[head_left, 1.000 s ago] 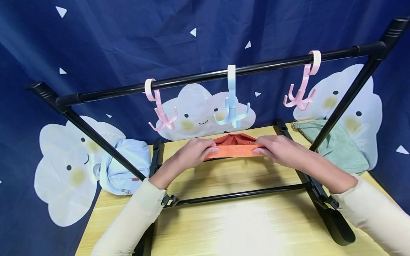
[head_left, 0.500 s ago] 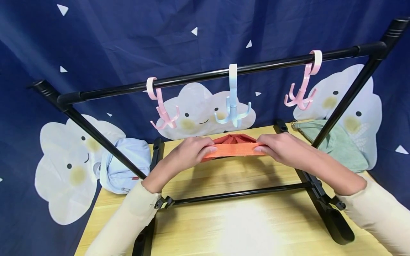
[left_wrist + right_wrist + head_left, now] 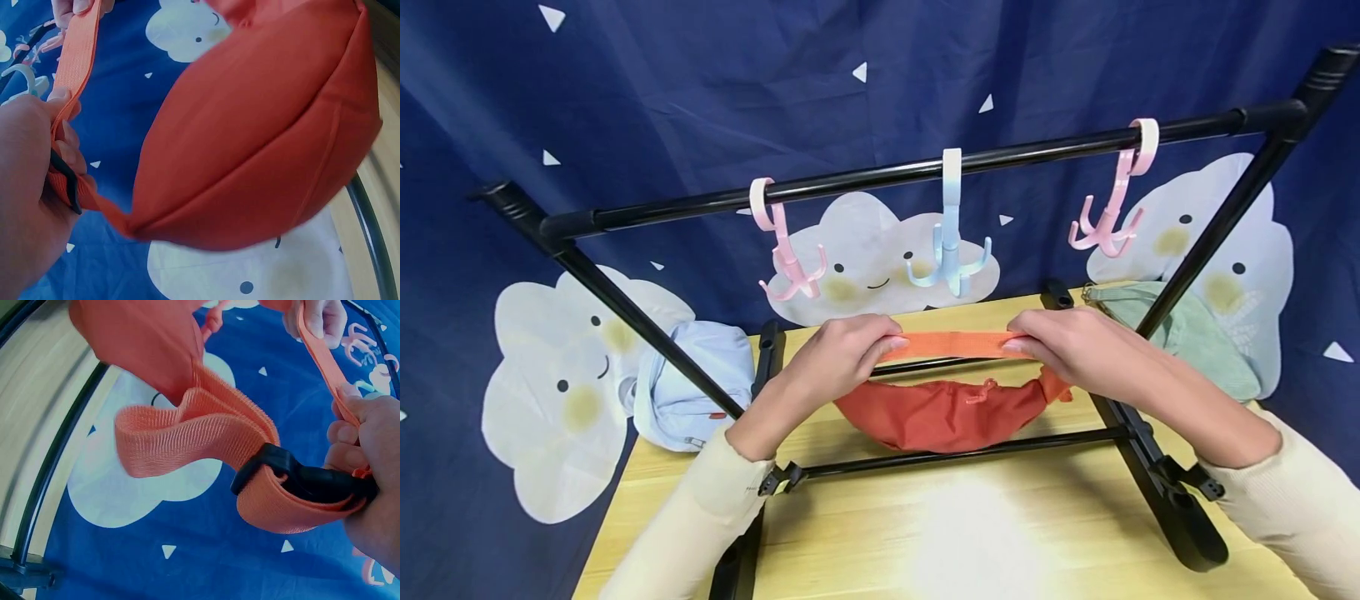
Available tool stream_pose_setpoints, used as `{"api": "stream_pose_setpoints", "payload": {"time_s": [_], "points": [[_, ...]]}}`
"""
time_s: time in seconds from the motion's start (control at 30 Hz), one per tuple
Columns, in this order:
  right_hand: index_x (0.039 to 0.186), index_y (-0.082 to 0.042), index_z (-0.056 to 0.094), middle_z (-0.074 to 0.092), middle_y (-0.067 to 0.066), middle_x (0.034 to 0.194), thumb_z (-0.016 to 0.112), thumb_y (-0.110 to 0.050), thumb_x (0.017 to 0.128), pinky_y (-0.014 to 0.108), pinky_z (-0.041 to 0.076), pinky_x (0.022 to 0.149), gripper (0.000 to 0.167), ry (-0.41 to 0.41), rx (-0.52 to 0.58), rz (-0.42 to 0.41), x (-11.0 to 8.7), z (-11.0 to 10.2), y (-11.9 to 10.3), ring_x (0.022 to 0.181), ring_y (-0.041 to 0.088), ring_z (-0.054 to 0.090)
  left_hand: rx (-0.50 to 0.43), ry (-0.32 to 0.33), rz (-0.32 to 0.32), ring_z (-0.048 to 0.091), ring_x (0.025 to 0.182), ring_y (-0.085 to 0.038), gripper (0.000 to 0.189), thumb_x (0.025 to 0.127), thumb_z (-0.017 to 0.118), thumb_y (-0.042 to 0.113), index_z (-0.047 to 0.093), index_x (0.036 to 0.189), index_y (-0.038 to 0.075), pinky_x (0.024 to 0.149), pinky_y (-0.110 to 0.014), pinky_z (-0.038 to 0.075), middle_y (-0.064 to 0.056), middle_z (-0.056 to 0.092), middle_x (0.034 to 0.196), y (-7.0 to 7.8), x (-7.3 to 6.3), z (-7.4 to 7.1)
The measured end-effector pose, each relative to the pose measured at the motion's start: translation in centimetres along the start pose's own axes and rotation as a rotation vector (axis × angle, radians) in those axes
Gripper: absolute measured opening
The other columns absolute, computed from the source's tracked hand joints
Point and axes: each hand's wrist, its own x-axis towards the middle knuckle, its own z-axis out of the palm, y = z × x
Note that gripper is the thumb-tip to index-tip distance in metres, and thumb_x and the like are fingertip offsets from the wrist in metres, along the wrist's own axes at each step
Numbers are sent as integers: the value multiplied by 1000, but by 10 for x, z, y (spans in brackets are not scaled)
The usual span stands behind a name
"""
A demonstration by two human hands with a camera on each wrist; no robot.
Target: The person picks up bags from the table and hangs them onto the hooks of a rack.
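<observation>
A red-orange waist bag (image 3: 951,415) hangs below both hands by its orange webbing strap (image 3: 955,344). My left hand (image 3: 850,354) pinches the strap at its left, thumb toward me. At the right, my right hand (image 3: 1063,346) grips the same strap, so a straight stretch runs between them. A black buckle (image 3: 300,475) on the strap lies at the right palm in the right wrist view, beside a hanging loop of webbing. In the left wrist view the bag's rounded body (image 3: 250,137) hangs beside the left hand. Above the hands is a blue hook hanger (image 3: 951,242).
Two pink hook hangers, a left one (image 3: 790,258) and a right one (image 3: 1112,208), hang on the black rail (image 3: 865,178). A light blue bag (image 3: 696,387) lies left on the wooden table (image 3: 850,533), a green bag (image 3: 1187,342) right. A dark blue curtain (image 3: 715,83) stands behind.
The bag's body has come into view below the strap, where earlier it showed only behind it. The strap between the hands has risen slightly; both hands keep their grip.
</observation>
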Motion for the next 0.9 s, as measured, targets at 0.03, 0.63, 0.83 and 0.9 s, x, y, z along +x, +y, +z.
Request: {"api": "stream_pose_setpoints", "payload": {"time_s": [0.03,0.63,0.83,0.9], "points": [[95,-17,61,51,-13,73,76,-9,91,15,36,53,18,1,-1,-1,-1,-1,-1,57,-8,35,3,7,6,61,72,-8,12,101,67,21,70,103,9,73,-22,57,2,67,82,1,0,0],[99,-14,66,58,-11,79,36,-45,111,15,39,55,45,130,-87,-101,-1,-20,-11,61,-3,44,78,204,129,61,69,-13,8,97,72,14,69,101,8,69,-25,57,0,66,78,11,9,-8],[97,-13,66,59,-11,77,38,-42,112,18,39,53,43,199,-116,-161,1,-25,-14,61,1,47,116,269,152,58,67,-15,10,100,69,18,68,101,8,67,-27,56,-1,63,76,15,11,-11],[98,-13,66,59,-11,77,38,-42,112,19,39,53,43,216,-128,-170,1,-27,-15,61,1,47,129,292,165,59,67,-16,13,102,66,20,68,101,7,67,-28,57,-2,64,76,15,12,-12]]}}
